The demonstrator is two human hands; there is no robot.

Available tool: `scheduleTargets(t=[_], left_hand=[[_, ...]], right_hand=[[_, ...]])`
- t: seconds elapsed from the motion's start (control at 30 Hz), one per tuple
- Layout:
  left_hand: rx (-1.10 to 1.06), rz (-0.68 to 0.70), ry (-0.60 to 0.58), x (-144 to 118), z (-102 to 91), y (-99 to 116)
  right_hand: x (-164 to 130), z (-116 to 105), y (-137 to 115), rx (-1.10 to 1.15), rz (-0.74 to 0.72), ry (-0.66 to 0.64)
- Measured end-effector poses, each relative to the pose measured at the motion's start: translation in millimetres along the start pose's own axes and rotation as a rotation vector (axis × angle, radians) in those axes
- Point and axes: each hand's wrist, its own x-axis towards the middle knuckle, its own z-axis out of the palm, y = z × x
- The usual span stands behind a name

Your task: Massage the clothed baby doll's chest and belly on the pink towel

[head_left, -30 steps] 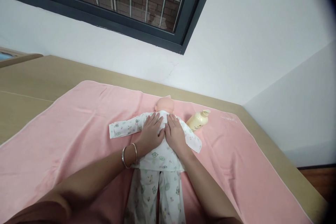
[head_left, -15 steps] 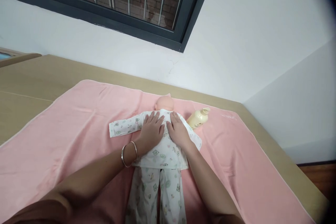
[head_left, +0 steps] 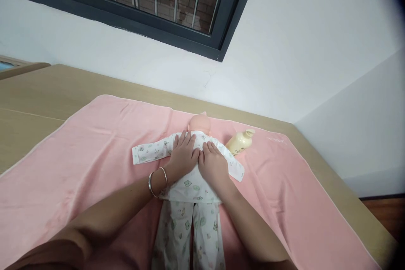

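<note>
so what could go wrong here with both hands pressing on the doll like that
The left hand and right hand lie flat on the doll, so a sideways push could bunch the pink towel under it. The lotion bottle lies on its side close to the doll's sleeve; a nudge from the right arm might roll it or make it leak onto the towel.

Left hand (head_left: 182, 157), right hand (head_left: 212, 164) flat on doll (head_left: 190, 185); pink towel (head_left: 95, 152) beneath; bottle (head_left: 240, 142) beside.

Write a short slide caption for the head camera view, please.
Both hands, left hand and right hand, rest flat on a clothed doll on a pink towel.
</note>
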Motion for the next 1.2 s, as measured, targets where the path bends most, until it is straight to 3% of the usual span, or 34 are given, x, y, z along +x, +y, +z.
scheduleTargets(t=[0.2, 0.67, 1.2], left_hand=[[-0.058, 0.146, 0.043, -0.5, 1.9, -1.7], [-0.132, 0.066, 0.185, -4.7, 23.3, -9.5], [-0.065, -0.017, 0.108, -1.7, 18.2, -23.0]], right_hand=[[12.4, 6.5, 12.9, 0.066, 0.025, -0.064], [1.3, 44.3, 16.1, 0.390, 0.096, 0.223], [14.2, 67.6, 9.9, 0.366, 0.086, 0.261]])
